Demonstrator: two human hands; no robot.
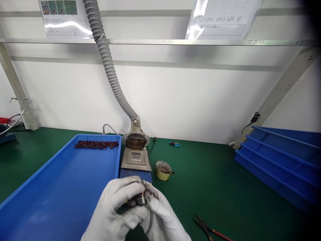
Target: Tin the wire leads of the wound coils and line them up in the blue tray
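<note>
Near six o'clock, over the green bench (185, 192): a small, dark, shiny metal cylinder with a coppery edge (140, 200), mostly hidden by fingers.
Cylinder's direction: coppery edge towards twelve, smooth dark band towards six; its full length is covered, so I cannot tell the long axis.
White-gloved left hand (117, 202): closed round the cylinder from the nine o'clock side.
White-gloved right hand (164, 209): together with the left, fingertips at the cylinder's three o'clock side; I cannot tell whether they pinch it.
Plate label: grey metal hotplate-like device with a round hood (135, 164), at seven o'clock, bears a small rectangular plate (135, 156); its print is too small to read.
Sheet at ten to eleven: white printed page with four coloured pictures (64, 23); text illegible.
Sheet at one: white printed page in a glossy clear sleeve (223, 20), with ruled lines and a row of characters, unreadable.
</note>
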